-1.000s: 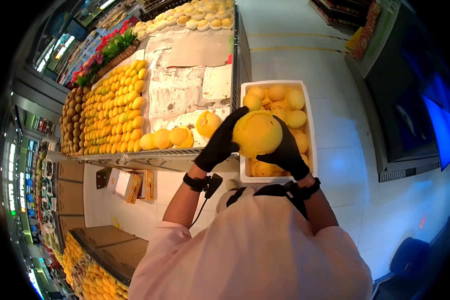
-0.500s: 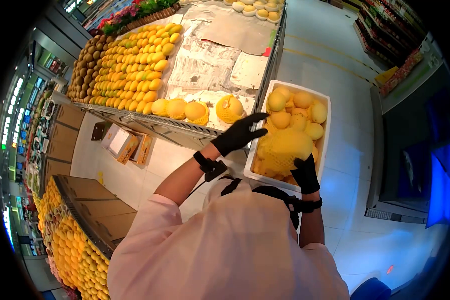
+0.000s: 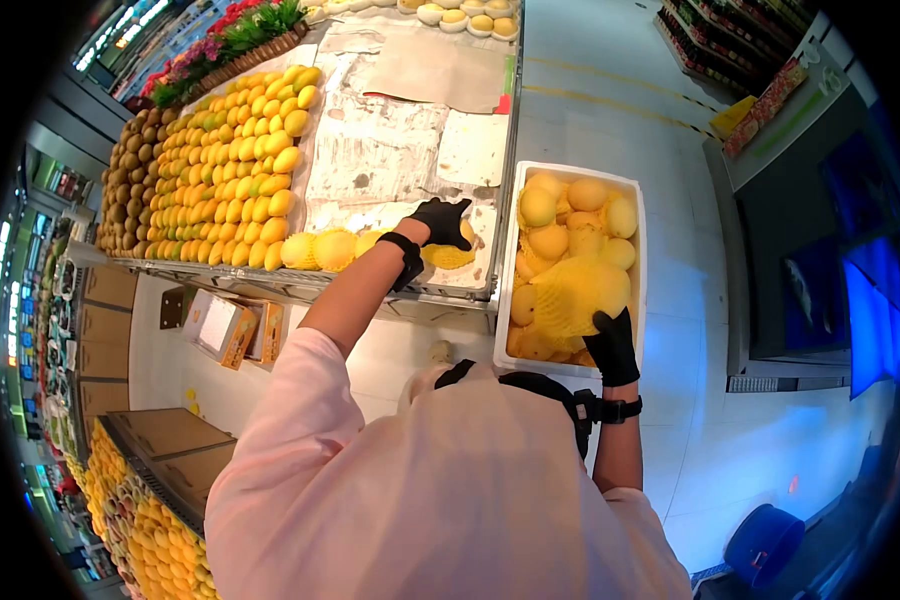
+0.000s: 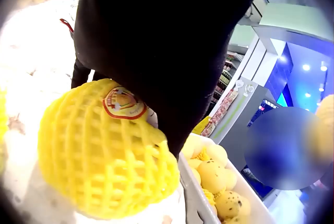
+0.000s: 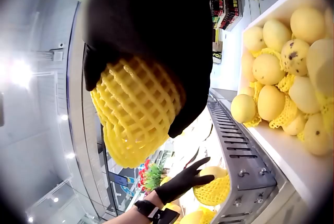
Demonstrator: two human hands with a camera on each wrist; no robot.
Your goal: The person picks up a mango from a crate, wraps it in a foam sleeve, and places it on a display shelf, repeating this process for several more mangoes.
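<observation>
Over the fruit box, my black-gloved right hand (image 3: 615, 350) grips a large yellow melon (image 3: 585, 295) wrapped in a yellow foam net. The right wrist view shows this netted melon (image 5: 135, 112) with the glove curled over its upper side. My gloved left hand (image 3: 440, 220) reaches onto the display stand, its fingers spread out over another netted melon (image 3: 448, 257). A red-rimmed round sticker (image 4: 124, 102) shows on that melon in the left wrist view, where the glove hides part of its top. From the right wrist view, the left fingers look straight beside it.
The white foam box (image 3: 635, 190) of yellow melons stands against the right end of the display stand (image 3: 390, 150). More netted melons (image 3: 335, 248) line its front edge, beside rows of mangoes (image 3: 230, 165). Opened cartons (image 3: 215, 325) lie on the floor at left.
Both hands held a melon over the box at first. My left hand let go and moved left to the netted melon on the stand; the right keeps its grip on the melon.
</observation>
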